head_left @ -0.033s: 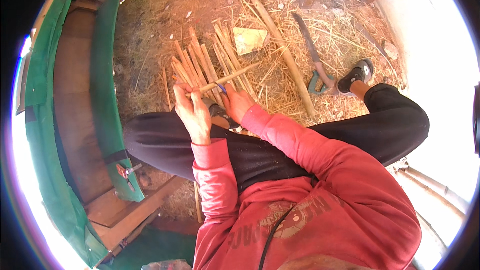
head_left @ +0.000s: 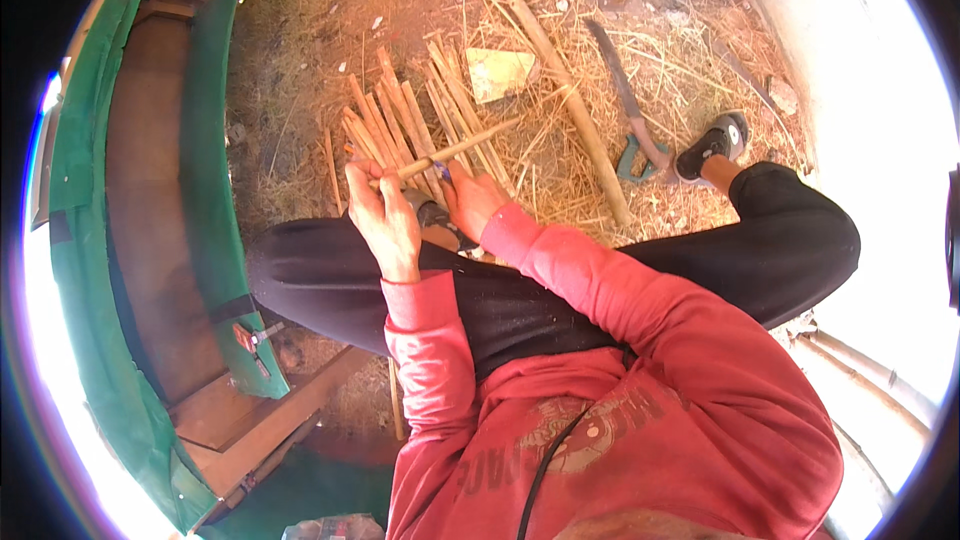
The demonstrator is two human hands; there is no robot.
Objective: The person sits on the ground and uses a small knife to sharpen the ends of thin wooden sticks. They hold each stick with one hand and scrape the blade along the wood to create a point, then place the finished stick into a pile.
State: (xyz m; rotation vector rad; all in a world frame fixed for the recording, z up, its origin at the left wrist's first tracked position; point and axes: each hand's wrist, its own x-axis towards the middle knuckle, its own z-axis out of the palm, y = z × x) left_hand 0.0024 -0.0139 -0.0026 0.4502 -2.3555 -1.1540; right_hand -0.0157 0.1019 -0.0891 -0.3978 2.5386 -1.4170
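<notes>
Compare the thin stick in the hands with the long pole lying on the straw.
The thin stick is slender and short; the long pole is thicker and far longer. The stick is held off the ground by the left hand; the pole lies loose on the straw. Both are pale and woody.

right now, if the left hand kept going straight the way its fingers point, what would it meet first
The left hand, gripping a thin stick, points up and away from the body. First in that line seems to be the row of cut sticks on the straw-covered ground, though depth is hard to judge.
</notes>
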